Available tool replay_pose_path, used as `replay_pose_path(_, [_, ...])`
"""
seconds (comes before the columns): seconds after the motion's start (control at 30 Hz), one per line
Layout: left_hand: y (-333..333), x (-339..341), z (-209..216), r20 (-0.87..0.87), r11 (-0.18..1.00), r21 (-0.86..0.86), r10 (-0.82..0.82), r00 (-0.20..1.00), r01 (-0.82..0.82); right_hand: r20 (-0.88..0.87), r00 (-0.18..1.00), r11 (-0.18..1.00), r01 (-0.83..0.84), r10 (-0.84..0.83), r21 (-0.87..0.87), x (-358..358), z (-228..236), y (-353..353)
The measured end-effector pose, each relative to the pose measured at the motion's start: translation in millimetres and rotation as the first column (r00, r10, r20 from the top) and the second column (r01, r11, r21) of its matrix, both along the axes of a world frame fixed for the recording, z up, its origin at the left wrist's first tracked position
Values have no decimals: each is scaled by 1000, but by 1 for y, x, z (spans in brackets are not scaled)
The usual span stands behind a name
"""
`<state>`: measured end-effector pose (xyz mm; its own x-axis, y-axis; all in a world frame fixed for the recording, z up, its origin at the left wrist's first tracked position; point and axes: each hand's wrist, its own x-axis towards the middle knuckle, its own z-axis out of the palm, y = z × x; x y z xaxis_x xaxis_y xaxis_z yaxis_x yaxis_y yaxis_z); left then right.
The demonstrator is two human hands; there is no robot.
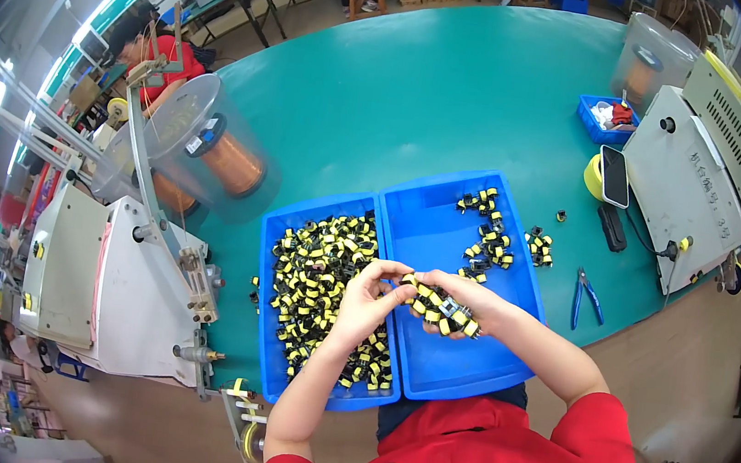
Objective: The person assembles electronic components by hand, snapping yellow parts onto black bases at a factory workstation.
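Observation:
My left hand (369, 301) is pinched, thumb against fingers, on a small black coil bobbin wrapped in yellow tape (409, 281). Close beside it, my right hand (482, 303) is curled around several more of these yellow-taped coils (449, 310), lying in the palm and along the fingers. Both hands are above the two blue trays. The left blue tray (259, 347) is heaped with the same coils (319, 272). In the right blue tray (425, 238), a smaller number lies along its right side (491, 242). My fingers partly hide the held pieces.
Loose coils (539, 247), blue-handled pliers (588, 300) and a phone (613, 176) lie on the green table (387, 95) to the right. White machines (136, 295) flank both sides. Copper wire spools (233, 159) stand at left. Another person in red (170, 59) sits beyond.

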<state>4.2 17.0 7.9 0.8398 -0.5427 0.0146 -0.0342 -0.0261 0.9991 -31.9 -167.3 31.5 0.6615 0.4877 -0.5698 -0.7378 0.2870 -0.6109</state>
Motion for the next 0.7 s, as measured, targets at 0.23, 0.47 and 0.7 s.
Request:
replay_pose_path(0.23, [0,-1,5,-182,947,-296,71,981,-124,-182,976,934,175,-122,312,1,-26,-9])
replay_pose_path(0.47, [-1,-1,5,-394,898,-428,-86,915,-100,-568,814,688,481,-121,543,1,-66,-18])
replay_pose_path(0.7, [1,5,-1,-613,804,-562,-250,749,-191,-464,859,838,408,-217,362,3,-47,-14])
